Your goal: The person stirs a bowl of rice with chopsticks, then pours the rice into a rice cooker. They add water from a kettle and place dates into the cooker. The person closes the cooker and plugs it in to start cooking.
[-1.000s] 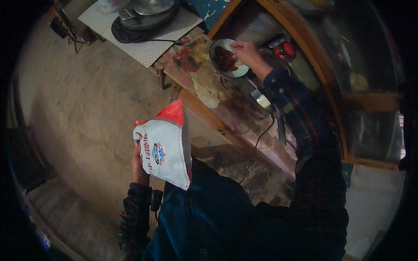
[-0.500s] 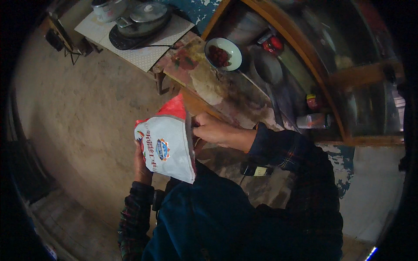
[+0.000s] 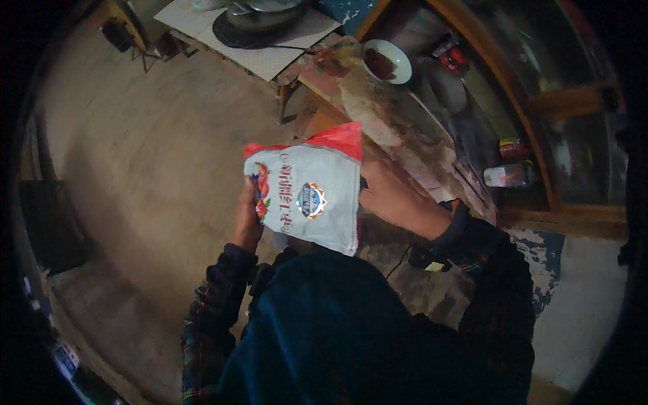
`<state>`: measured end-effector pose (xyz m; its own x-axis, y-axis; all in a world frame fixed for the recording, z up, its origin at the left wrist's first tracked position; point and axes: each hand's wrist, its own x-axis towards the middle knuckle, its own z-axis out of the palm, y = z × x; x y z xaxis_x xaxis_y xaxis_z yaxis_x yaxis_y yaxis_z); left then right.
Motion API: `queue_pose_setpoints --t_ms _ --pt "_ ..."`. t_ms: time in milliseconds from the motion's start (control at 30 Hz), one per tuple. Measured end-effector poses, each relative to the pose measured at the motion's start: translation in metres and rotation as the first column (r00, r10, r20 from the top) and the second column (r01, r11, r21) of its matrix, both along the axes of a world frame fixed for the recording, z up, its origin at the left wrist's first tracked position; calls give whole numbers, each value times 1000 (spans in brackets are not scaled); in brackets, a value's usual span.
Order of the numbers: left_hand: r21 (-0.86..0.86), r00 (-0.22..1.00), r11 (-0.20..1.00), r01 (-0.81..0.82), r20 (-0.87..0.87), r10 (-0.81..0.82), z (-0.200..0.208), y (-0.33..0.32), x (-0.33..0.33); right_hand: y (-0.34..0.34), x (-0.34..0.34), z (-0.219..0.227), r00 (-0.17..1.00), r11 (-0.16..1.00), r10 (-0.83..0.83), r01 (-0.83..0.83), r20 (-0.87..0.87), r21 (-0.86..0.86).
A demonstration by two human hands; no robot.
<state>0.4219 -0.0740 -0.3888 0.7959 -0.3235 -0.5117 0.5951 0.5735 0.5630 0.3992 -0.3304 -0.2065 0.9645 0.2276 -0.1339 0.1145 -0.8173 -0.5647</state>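
Note:
A white and red printed bag is held up in front of me, lying on its side with its red part toward the far side. My left hand grips its left end, with the fingers partly hidden by it. At the bag's right edge my right hand is closed against the rim. Its fingertips go out of sight behind or inside the bag, so the contents cannot be seen.
Beyond the bag a stained wooden table carries a white bowl of dark red pieces. A pan, a red jar and a clear container stand by a wooden cabinet. A dark pot sits at the far left.
The bag and both hands have shifted right in the view, and the bag has turned its printed face more toward me. The surroundings have shifted right and, at the far side, upward.

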Motion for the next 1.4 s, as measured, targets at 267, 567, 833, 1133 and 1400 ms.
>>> queue_pose_setpoints --t_ms 267,567,833,1133,1400 --pt "154 916 985 80 378 -134 11 10 -12 6 -12 18 998 989 -49 55 -49 134" --pt "-291 970 946 144 229 -77 30 22 4 25 -32 34 948 838 96 87 -303 538" --pt "-226 981 959 171 130 -145 47 10 -20 44 -25 5 944 794 290 -329 158 512" --pt "-218 943 925 312 -48 -329 17 -20 -46 15 -48 14 929 867 344 -260 -133 424" --pt "-178 939 928 327 -49 -340 2 -18 -41 -5 -53 12 922 926 302 -223 -243 306"
